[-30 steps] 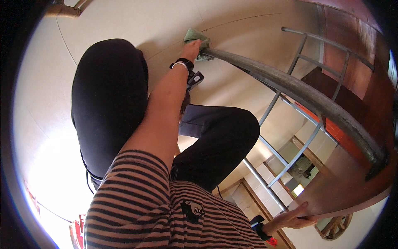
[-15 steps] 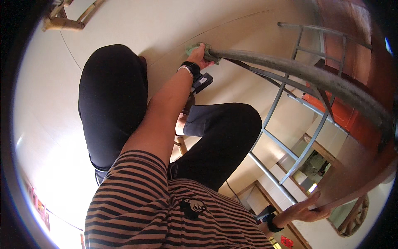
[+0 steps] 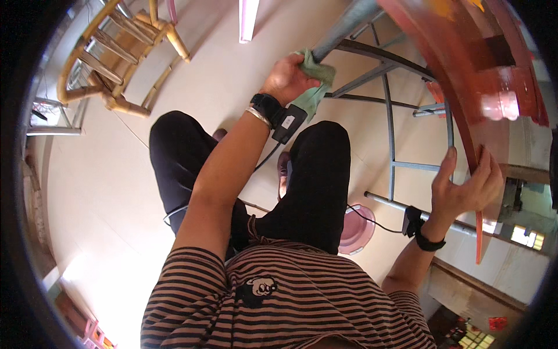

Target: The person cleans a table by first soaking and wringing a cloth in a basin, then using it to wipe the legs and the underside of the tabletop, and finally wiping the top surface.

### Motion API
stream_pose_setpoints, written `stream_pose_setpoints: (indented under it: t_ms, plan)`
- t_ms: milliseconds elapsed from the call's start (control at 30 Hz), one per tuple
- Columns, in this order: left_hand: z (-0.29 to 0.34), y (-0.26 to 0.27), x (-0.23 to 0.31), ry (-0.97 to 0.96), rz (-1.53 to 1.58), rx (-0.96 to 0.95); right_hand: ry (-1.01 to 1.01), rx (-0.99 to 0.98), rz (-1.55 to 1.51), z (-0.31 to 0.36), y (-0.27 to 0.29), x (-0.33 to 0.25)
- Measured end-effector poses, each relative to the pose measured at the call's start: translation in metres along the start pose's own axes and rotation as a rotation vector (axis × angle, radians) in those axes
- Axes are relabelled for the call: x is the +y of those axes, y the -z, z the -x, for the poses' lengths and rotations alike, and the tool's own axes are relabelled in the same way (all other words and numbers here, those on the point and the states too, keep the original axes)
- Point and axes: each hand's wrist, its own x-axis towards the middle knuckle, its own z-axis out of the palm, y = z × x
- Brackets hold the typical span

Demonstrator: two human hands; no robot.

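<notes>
My left hand [image 3: 289, 79] is closed on a crumpled green cloth [image 3: 318, 78], which lies against the lower end of a grey metal table leg [image 3: 349, 26]. Part of the cloth hangs below my fingers. On the right, my right hand [image 3: 465, 183] grips the thin edge of a glossy red-brown tabletop [image 3: 450, 75], thumb on one side and fingers on the other. The table is tipped on its side, its grey metal frame [image 3: 390, 134] facing me.
A bamboo chair [image 3: 125, 64] stands at the far left, and a pink-and-white leg [image 3: 249, 20] rises at the top. Beside my right knee sits a pink basin [image 3: 356, 230]. A black cable [image 3: 375, 220] runs to my right wrist.
My view has shifted, bringing the bamboo chair and pink basin into sight. My right hand appears higher along the tabletop edge. The cloth in my left hand stays at the leg's end.
</notes>
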Motion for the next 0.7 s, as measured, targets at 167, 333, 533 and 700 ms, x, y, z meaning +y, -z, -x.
stream_pose_setpoints:
  t_ms: [167,333,533,700]
  plan:
    - [0.064,-0.099,0.021,-0.154,-0.294,-0.391,0.075,0.109,-0.396,0.033,0.025,-0.043]
    - [0.131,-0.147,-0.015,-0.267,-1.46,-0.611,-1.649,-0.143,-2.258,0.042,0.009,-0.124]
    - [0.159,-0.146,0.019,-0.417,-1.545,-0.558,-1.378,-0.211,-2.36,0.027,-0.06,-0.125]
    - [0.141,-0.129,0.069,-0.627,-1.346,0.123,-0.45,-0.138,-1.163,-0.011,-0.126,-0.149]
